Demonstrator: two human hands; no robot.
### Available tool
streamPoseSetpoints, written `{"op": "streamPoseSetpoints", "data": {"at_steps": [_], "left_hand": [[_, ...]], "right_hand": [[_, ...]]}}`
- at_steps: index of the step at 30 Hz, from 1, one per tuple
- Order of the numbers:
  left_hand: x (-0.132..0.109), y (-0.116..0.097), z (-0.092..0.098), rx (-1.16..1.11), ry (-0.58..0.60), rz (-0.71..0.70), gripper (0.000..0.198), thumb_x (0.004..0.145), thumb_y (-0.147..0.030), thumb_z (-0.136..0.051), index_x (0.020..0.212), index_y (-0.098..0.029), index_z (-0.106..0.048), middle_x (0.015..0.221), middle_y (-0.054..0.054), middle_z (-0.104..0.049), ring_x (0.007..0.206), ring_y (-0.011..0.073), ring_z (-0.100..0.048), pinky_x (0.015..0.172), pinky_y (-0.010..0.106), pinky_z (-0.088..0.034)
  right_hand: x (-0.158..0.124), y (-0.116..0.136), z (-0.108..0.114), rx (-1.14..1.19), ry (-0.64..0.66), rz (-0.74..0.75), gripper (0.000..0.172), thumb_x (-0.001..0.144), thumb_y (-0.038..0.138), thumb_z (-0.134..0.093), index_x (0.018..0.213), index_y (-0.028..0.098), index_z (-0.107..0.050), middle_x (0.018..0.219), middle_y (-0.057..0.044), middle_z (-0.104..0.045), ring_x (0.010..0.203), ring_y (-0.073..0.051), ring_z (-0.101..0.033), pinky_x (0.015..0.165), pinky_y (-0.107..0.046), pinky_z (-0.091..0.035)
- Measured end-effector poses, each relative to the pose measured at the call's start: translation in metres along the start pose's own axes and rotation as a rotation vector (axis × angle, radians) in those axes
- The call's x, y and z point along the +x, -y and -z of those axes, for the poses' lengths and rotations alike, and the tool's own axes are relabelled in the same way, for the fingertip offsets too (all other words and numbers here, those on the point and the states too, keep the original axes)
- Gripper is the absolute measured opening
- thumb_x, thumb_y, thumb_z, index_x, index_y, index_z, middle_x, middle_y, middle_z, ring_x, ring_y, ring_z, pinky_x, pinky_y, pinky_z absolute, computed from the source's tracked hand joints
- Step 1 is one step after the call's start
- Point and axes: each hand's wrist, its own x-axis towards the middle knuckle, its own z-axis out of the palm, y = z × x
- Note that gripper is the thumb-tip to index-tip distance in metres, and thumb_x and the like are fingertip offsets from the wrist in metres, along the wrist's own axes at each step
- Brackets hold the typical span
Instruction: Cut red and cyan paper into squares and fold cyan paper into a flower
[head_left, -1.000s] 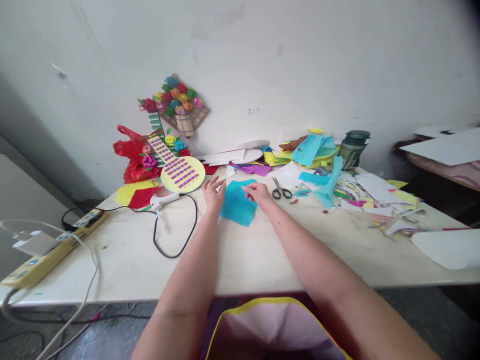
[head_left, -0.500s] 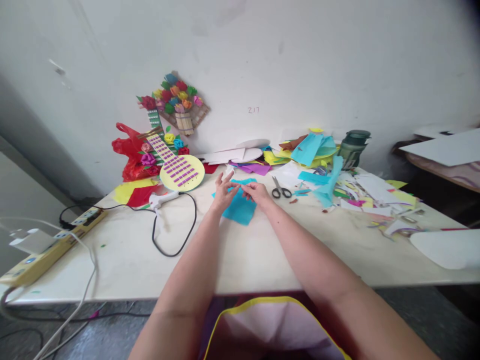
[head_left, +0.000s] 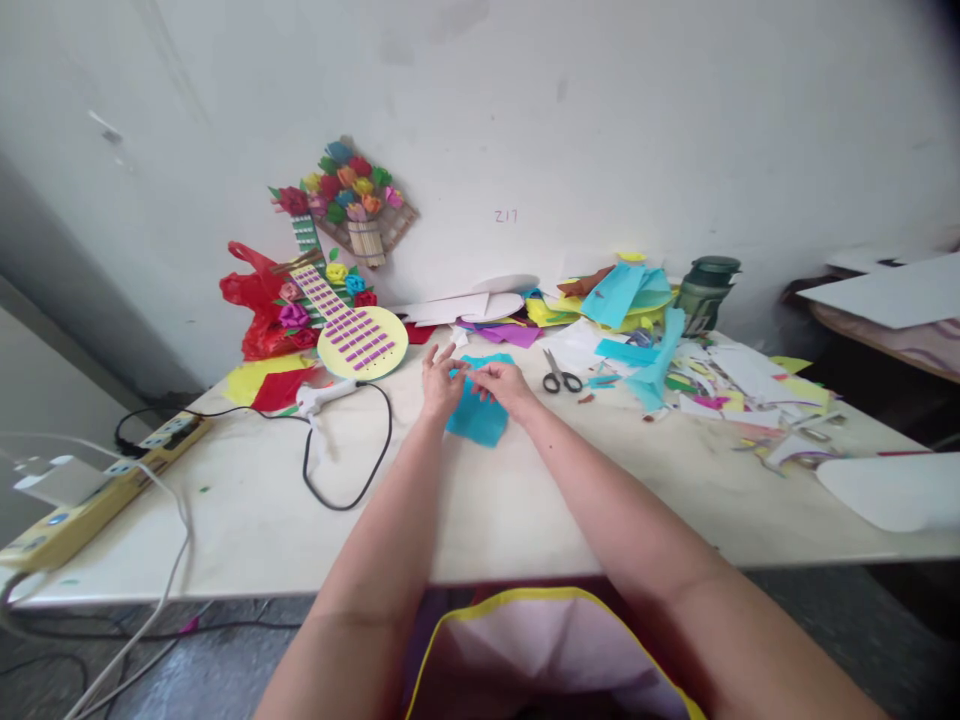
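Note:
A piece of blue crepe-like paper [head_left: 478, 422] lies on the table beneath both hands. Above its upper left part, my left hand [head_left: 441, 385] pinches with thumb and forefinger while its other fingers stand raised. My right hand [head_left: 504, 386] has its fingertips pressed together, almost meeting the left ones. Whatever sits between the fingertips is too small to make out. Just right of my right hand rest scissors [head_left: 561, 374] with black handles, blades pointing away. A white glue gun [head_left: 327, 396] with a black cord lies to the left.
A yellow paper guitar [head_left: 365, 342] and paper flowers [head_left: 352, 185] stand at the back left. Paper scraps [head_left: 739, 385] spread over the right side, near a green bottle [head_left: 705, 292]. A power strip [head_left: 105, 497] with cables runs along the left edge.
Both hands have shifted slightly left over the blue paper, fingertips still close together. More of the paper's right side shows. The view has tilted a little.

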Motion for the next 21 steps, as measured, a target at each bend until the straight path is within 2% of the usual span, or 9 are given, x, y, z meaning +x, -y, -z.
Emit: {"op": "streamPoseSetpoints", "data": {"at_steps": [4, 6, 11, 17, 21], "left_hand": [[-0.004, -0.003, 0.006, -0.093, 0.025, 0.035, 0.017, 0.074, -0.028, -0.06, 0.088, -0.02, -0.064, 0.127, 0.008, -0.052, 0.132, 0.0253, -0.023, 0.105, 0.046, -0.026], [-0.005, -0.006, 0.008, -0.112, 0.037, 0.031, 0.021, 0.074, -0.03, -0.061, 0.092, -0.021, -0.064, 0.13, 0.008, -0.049, 0.132, 0.0251, -0.022, 0.105, 0.046, -0.025], [-0.006, -0.009, 0.009, -0.084, 0.052, 0.014, 0.022, 0.072, -0.029, -0.064, 0.091, -0.021, -0.064, 0.129, 0.007, -0.05, 0.133, 0.0246, -0.021, 0.106, 0.046, -0.021], [-0.005, -0.005, 0.006, -0.076, 0.048, -0.004, 0.024, 0.067, -0.027, -0.068, 0.09, -0.021, -0.065, 0.127, 0.007, -0.052, 0.132, 0.0243, -0.021, 0.106, 0.043, -0.023], [-0.005, -0.005, 0.005, -0.09, 0.058, 0.017, 0.023, 0.068, -0.027, -0.068, 0.09, -0.021, -0.065, 0.124, 0.006, -0.054, 0.132, 0.0243, -0.022, 0.106, 0.044, -0.023]], "right_hand": [[0.001, 0.004, 0.004, 0.055, -0.084, -0.014, 0.023, 0.071, 0.039, -0.058, 0.071, 0.016, -0.06, 0.063, -0.001, -0.063, 0.045, -0.007, -0.05, 0.04, -0.018, -0.035], [0.003, 0.003, 0.007, 0.048, -0.079, -0.035, 0.019, 0.071, 0.034, -0.058, 0.075, 0.016, -0.061, 0.064, -0.001, -0.064, 0.045, -0.007, -0.05, 0.039, -0.018, -0.035], [0.004, 0.002, 0.009, 0.026, 0.045, 0.014, 0.014, 0.072, 0.028, -0.056, 0.074, 0.016, -0.064, 0.065, -0.001, -0.065, 0.047, -0.007, -0.052, 0.043, -0.018, -0.038], [0.005, 0.004, 0.012, -0.036, 0.046, 0.027, 0.012, 0.072, 0.024, -0.056, 0.065, 0.015, -0.061, 0.058, 0.0, -0.062, 0.045, -0.006, -0.05, 0.044, -0.018, -0.038], [0.007, 0.0, 0.008, -0.099, -0.022, 0.072, 0.012, 0.073, 0.021, -0.053, 0.062, 0.017, -0.056, 0.053, 0.003, -0.056, 0.042, -0.006, -0.046, 0.042, -0.017, -0.038]]}}
